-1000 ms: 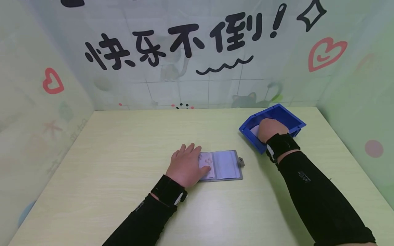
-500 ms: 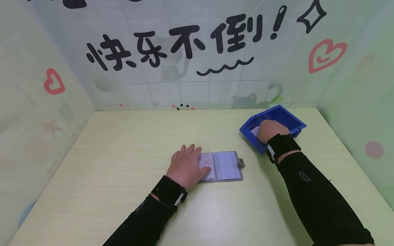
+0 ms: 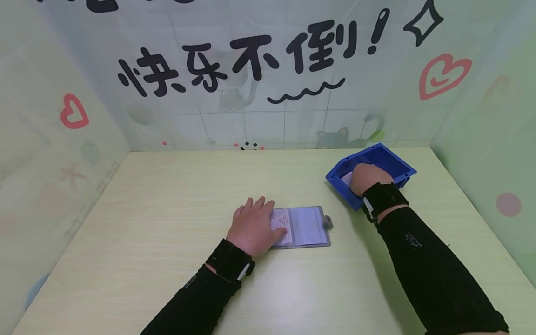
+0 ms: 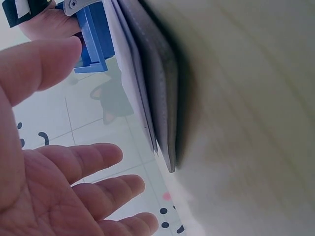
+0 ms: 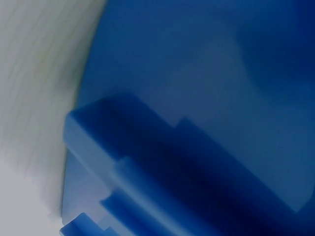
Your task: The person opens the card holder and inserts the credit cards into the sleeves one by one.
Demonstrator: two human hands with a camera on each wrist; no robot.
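Observation:
An open grey card holder [image 3: 309,227] with pale inner sleeves and a snap tab lies on the table in the head view. A pinkish card [image 3: 281,222] shows on its left side. My left hand [image 3: 252,226] is over its left edge, fingers spread; in the left wrist view the thumb [image 4: 49,64] and fingers stand apart from the holder's thick edge. My right hand [image 3: 369,178] reaches down into a blue bin [image 3: 391,160] at the back right. Its fingers are hidden inside. Something pale [image 3: 346,178] shows in the bin, left of that hand.
The light wooden table [image 3: 176,200] meets a printed backdrop [image 3: 259,121] at its far edge, with more printed panels on both sides. In the right wrist view the bin's blue wall [image 5: 172,73] fills most of the picture.
Both hands, the card holder and the bin stay in place. The head view has shifted very slightly.

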